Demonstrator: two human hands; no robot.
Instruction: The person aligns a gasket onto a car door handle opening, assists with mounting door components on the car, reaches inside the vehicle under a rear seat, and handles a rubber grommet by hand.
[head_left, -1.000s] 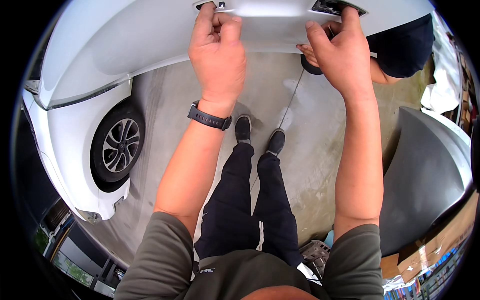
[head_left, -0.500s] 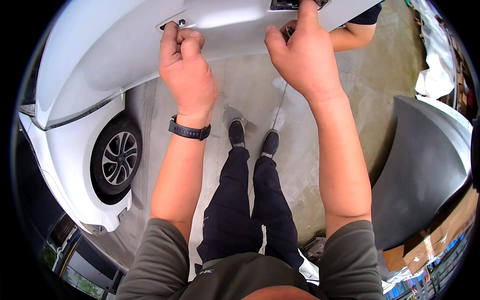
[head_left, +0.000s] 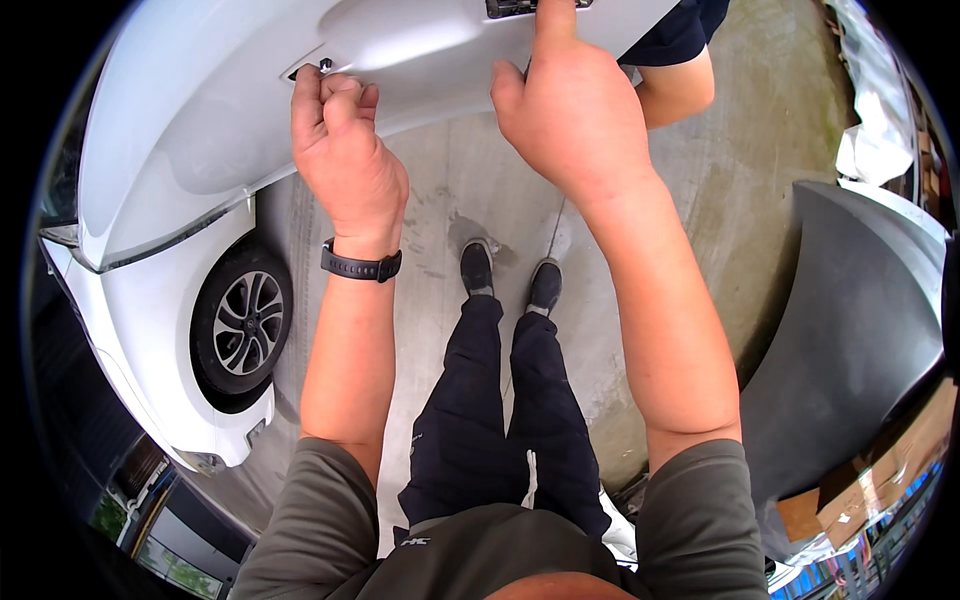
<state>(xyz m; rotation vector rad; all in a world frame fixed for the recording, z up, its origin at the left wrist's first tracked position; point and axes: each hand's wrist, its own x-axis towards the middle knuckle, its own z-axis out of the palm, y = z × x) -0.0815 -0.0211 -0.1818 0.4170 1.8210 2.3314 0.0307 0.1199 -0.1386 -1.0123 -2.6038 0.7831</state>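
A silver-white car door [head_left: 230, 110] fills the upper left of the view, its outer face towards me. It has a small slot with a dark metal piece [head_left: 325, 65] and, farther right, a larger dark rectangular opening [head_left: 510, 8]. My left hand [head_left: 350, 170], with a black wristband, is closed at the slot. Its index fingertip hooks inside while the other fingers curl against the palm. The index finger of my right hand [head_left: 580, 120] reaches into the larger opening, its thumb lower down and apart. The right hand's remaining fingers are hidden, as is whatever lies inside the openings.
Close behind the door's right side shows another person's bent arm [head_left: 680, 85] in a dark sleeve. A white car body with a wheel [head_left: 243, 322] stands at left. A dark grey curved panel [head_left: 840, 330] leans at right beside cardboard [head_left: 885, 450] and white wrapping [head_left: 875, 150].
The door's openings and both my hands have shifted left and slightly down in view, each fingertip staying at its opening. The other person's arm has shifted left too.
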